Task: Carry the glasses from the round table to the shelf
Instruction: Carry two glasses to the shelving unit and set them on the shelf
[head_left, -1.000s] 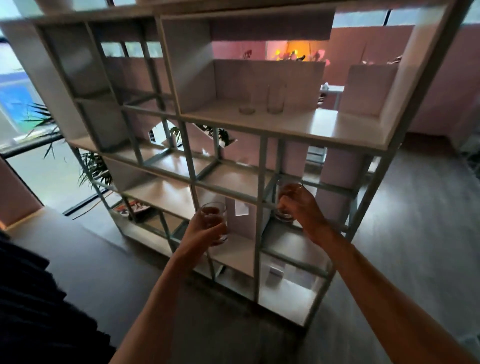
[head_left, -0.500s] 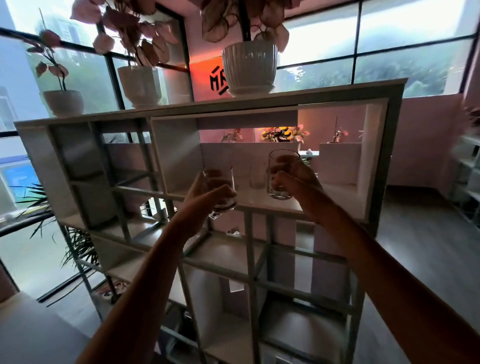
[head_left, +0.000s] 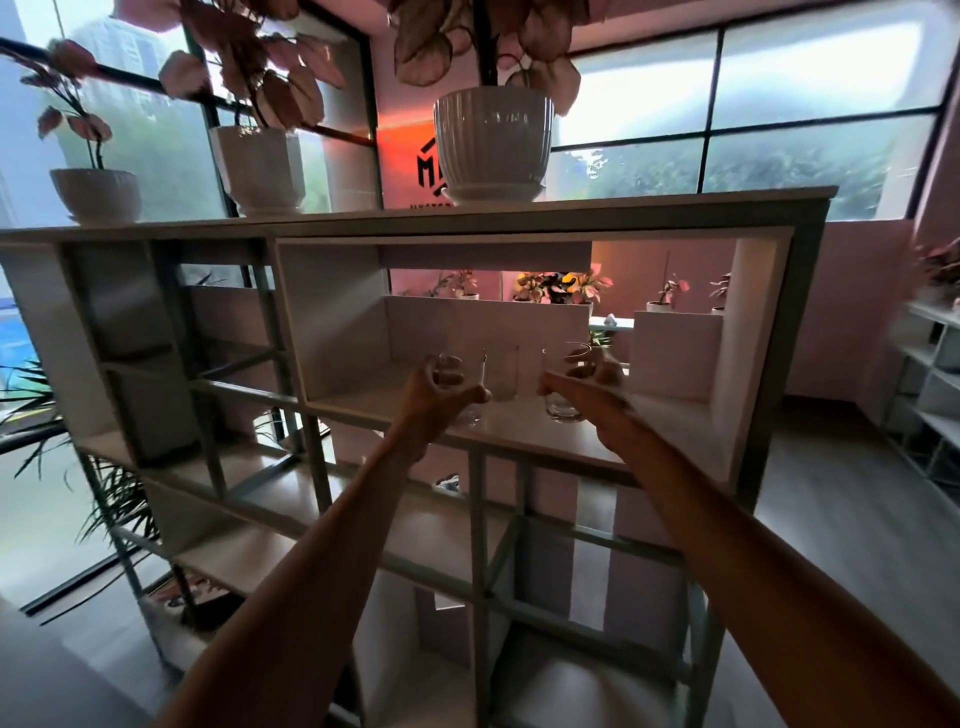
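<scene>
Both arms reach into the wide top compartment of the pale shelf. My left hand is curled around a short clear glass, whose base sits at the shelf board. My right hand grips a second clear glass from its right side, with its base also down at the board. Between and behind them stands a taller clear glass, which neither hand touches. The round table is out of view.
Three white plant pots stand on the shelf's top. A white block fills the compartment's right rear. Smaller open compartments lie below and left. Another shelving unit stands at the right, leafy plants at the left.
Both hands lifted their glasses from the lower compartments up to the top compartment, then went in and down to its board. My view tilted upward.
</scene>
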